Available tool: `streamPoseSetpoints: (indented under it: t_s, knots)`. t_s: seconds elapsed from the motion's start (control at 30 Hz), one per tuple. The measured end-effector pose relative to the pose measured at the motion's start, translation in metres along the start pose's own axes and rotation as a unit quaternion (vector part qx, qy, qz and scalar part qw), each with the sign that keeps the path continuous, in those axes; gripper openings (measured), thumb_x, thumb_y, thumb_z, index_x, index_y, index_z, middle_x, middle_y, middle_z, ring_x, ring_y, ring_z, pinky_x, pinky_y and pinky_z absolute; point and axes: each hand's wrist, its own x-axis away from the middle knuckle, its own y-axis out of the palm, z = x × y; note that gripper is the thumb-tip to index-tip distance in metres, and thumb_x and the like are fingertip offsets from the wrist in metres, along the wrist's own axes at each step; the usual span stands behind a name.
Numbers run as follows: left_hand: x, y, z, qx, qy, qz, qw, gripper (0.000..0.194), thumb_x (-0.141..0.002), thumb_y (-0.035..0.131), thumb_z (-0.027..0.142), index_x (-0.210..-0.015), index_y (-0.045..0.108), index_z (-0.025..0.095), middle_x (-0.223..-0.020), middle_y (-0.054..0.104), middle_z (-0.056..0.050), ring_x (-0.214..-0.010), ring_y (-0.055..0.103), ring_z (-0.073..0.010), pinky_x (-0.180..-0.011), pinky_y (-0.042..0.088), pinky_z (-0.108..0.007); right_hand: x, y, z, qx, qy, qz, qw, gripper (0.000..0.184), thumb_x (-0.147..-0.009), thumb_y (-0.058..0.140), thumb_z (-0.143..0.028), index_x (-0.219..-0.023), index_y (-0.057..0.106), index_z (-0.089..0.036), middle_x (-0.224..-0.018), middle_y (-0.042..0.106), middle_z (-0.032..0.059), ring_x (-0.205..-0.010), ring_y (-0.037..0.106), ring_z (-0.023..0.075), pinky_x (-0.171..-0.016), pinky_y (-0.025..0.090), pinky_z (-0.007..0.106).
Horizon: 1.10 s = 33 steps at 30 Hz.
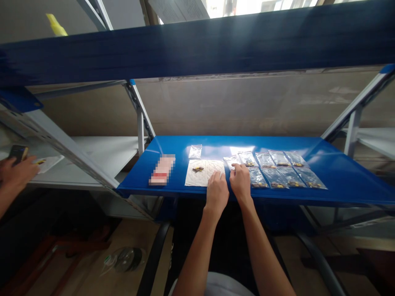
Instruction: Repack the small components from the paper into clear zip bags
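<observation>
Over the front edge of a blue steel shelf (173, 146), the person's left hand (217, 194) and right hand (241, 183), side by side and almost touching, both reaching forward on bare forearms. Left hand: fingers curved downward, tips on the right part of a white padded sheet (197, 176), nothing visibly held. Right hand: fingertips on the near corner of a clear zip bag (231, 162), with no telling whether pinching or merely resting. Just beside that bag, a double row of similar clear bags (274, 168), flat on the shelf, slightly overlapping, each with small yellow and dark parts inside. On the sheet, left of the left hand, a small dark-and-gold object (198, 168), too small to identify. Just behind the sheet, a small clear bag (195, 151). To the sheet's left, a pink-and-red packet (162, 169), pixelated beyond recognition. Well off to the left, over a lower white shelf (105, 154), another person's hand (15, 172) gripping a smartphone (18, 153), and beyond it a sheet of paper (46, 163).
</observation>
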Motion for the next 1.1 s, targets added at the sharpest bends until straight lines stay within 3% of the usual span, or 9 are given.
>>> streamPoseSetpoints:
  t_s: [0.2, 0.33, 0.5, 0.63, 0.7, 0.87, 0.97, 1.1]
  knots:
    - [0.002, -0.005, 0.006, -0.012, 0.008, -0.009, 1.000, 0.034, -0.099, 0.040, 0.008, -0.122, 0.065, 0.010, -0.129, 0.063, -0.022, -0.128, 0.059, -0.0306, -0.112, 0.046, -0.045, -0.001, -0.004, -0.003, 0.042, 0.030, -0.024, 0.998, 0.025, -0.096, 0.052, -0.017, -0.110, 0.072, -0.012, -0.106, 0.065, 0.0178, -0.096, 0.063, 0.0288, -0.085, 0.044, 0.035]
    - [0.003, -0.008, 0.008, -0.017, 0.012, -0.002, 1.000, 0.031, -0.099, 0.042, 0.008, -0.118, 0.066, 0.012, -0.126, 0.065, -0.018, -0.123, 0.062, -0.0273, -0.109, 0.049, -0.043, 0.000, -0.005, -0.002, 0.031, 0.037, -0.006, 0.999, 0.020, -0.096, 0.052, -0.016, -0.100, 0.071, -0.013, -0.099, 0.066, 0.0142, -0.087, 0.062, 0.0247, -0.078, 0.042, 0.033]
    - [-0.008, -0.017, 0.005, 0.081, 0.005, 0.084, 0.993, 0.034, -0.102, 0.042, 0.014, -0.129, 0.063, 0.014, -0.128, 0.066, -0.017, -0.124, 0.063, -0.0256, -0.108, 0.051, -0.040, 0.002, -0.009, 0.001, -0.039, 0.020, 0.044, 0.998, 0.019, -0.095, 0.051, -0.018, -0.090, 0.069, -0.015, -0.089, 0.067, 0.0116, -0.081, 0.062, 0.0241, -0.076, 0.044, 0.034]
    - [-0.030, -0.028, 0.003, 0.224, -0.057, 0.160, 0.960, 0.043, -0.102, 0.053, 0.035, -0.139, 0.057, 0.013, -0.133, 0.064, -0.020, -0.112, 0.069, -0.0273, -0.096, 0.057, -0.040, 0.002, -0.019, -0.001, -0.151, -0.037, 0.053, 0.986, 0.016, -0.094, 0.053, -0.022, -0.089, 0.068, -0.016, -0.091, 0.069, 0.0100, -0.076, 0.064, 0.0221, -0.075, 0.049, 0.034]
    - [-0.038, -0.034, 0.004, 0.282, -0.097, 0.159, 0.941, 0.044, -0.100, 0.058, 0.039, -0.136, 0.060, 0.013, -0.126, 0.069, -0.019, -0.098, 0.074, -0.0251, -0.086, 0.060, -0.037, 0.001, -0.026, -0.003, -0.191, -0.065, 0.053, 0.978, 0.015, -0.093, 0.055, -0.023, -0.089, 0.068, -0.017, -0.093, 0.070, 0.0090, -0.077, 0.065, 0.0213, -0.074, 0.051, 0.033]
    - [-0.029, -0.053, 0.005, 0.300, -0.133, 0.182, 0.927, 0.021, -0.099, 0.057, 0.028, -0.107, 0.073, 0.018, -0.092, 0.078, -0.008, -0.083, 0.075, -0.0205, -0.074, 0.057, -0.029, 0.001, -0.041, -0.009, -0.219, -0.122, 0.040, 0.967, 0.013, -0.093, 0.057, -0.023, -0.088, 0.068, -0.019, -0.102, 0.071, 0.0089, -0.085, 0.067, 0.0216, -0.072, 0.054, 0.032]
    - [-0.016, -0.064, 0.002, 0.300, -0.138, 0.172, 0.928, 0.014, -0.095, 0.063, 0.026, -0.101, 0.073, 0.020, -0.089, 0.078, -0.006, -0.083, 0.076, -0.0203, -0.073, 0.057, -0.028, 0.002, -0.045, -0.012, -0.225, -0.131, 0.023, 0.965, 0.014, -0.093, 0.057, -0.023, -0.086, 0.069, -0.020, -0.102, 0.071, 0.0086, -0.086, 0.067, 0.0213, -0.071, 0.055, 0.032]
    - [-0.008, -0.075, -0.006, 0.309, -0.142, 0.134, 0.931, 0.019, -0.090, 0.068, 0.022, -0.107, 0.075, 0.019, -0.089, 0.079, -0.007, -0.084, 0.076, -0.0214, -0.079, 0.058, -0.031, 0.002, -0.045, -0.016, -0.241, -0.116, 0.011, 0.964, 0.013, -0.092, 0.058, -0.024, -0.087, 0.070, -0.020, -0.106, 0.072, 0.0086, -0.087, 0.068, 0.0216, -0.073, 0.056, 0.033]
